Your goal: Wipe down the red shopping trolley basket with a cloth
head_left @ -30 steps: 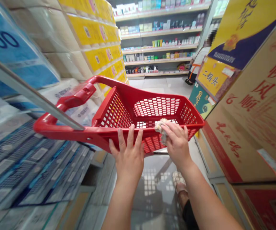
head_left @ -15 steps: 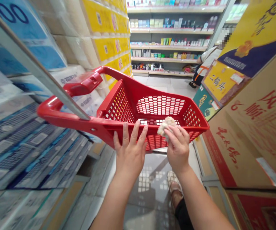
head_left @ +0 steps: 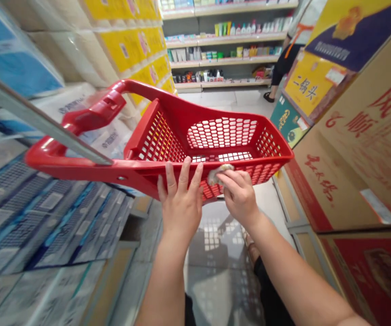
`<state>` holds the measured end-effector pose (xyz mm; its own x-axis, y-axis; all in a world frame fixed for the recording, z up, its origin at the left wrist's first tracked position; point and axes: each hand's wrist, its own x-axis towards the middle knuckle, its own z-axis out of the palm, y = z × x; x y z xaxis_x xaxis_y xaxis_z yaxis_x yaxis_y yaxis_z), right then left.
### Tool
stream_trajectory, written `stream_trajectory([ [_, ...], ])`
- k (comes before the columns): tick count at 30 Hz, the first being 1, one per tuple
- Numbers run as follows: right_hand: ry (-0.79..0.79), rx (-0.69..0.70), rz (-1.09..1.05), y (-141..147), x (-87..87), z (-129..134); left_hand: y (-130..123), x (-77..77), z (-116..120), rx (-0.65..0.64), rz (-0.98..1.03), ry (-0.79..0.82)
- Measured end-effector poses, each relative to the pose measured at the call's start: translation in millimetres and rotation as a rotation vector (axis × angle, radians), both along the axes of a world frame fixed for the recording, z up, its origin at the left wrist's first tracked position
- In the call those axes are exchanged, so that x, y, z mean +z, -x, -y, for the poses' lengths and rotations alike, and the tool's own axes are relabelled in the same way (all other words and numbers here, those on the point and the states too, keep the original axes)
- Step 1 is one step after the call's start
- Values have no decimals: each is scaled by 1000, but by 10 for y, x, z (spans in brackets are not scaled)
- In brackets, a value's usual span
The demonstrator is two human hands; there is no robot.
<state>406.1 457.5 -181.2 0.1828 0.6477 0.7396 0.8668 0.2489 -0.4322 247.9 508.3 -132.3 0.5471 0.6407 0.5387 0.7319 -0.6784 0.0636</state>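
Note:
A red plastic shopping basket [head_left: 215, 106] with a long handle and honeycomb-holed walls stands in the aisle before me; no goods show inside. My left hand [head_left: 182, 190] lies with spread fingers against its near side, fingertips at the top rim. In my right hand [head_left: 241, 194] is a crumpled, off-white cloth [head_left: 217, 175], pinched and pressed to the outer face of the near wall just under the rim. Part of the cloth is hidden behind my fingers. A grey metal pole [head_left: 55, 122] slants down to the basket's handle side.
Blue-and-white packs [head_left: 55, 226] are stacked at the left, with yellow packs [head_left: 127, 50] behind. Cardboard boxes [head_left: 358, 176] line the right side. Ahead are shelves [head_left: 222, 63] of bottles and tubes, where a person [head_left: 282, 63] stands. My foot is on the tiled floor below.
My right hand has slid the cloth left along the near rim and slightly down onto the outer wall. The left hand keeps its place on the basket. The view has tilted down.

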Motion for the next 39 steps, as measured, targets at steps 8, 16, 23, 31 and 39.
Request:
stream_trajectory([
  [8, 137, 44, -32, -7, -32, -23, -14, 16, -4, -30, 29, 8],
  [16, 59, 27, -12, -7, -117, -30, -39, -2, -7, -12, 55, -9],
  [23, 35, 21, -2, -71, -280, -44, 25, -8, -66, 17, 90, -63],
  [31, -20, -32, 68, -59, -193, -3, 77, 66, -36, -9, 156, -65],
  [39, -41, -91, 67, 3, -261, -37, 108, 73, 16, -36, 165, -49],
])
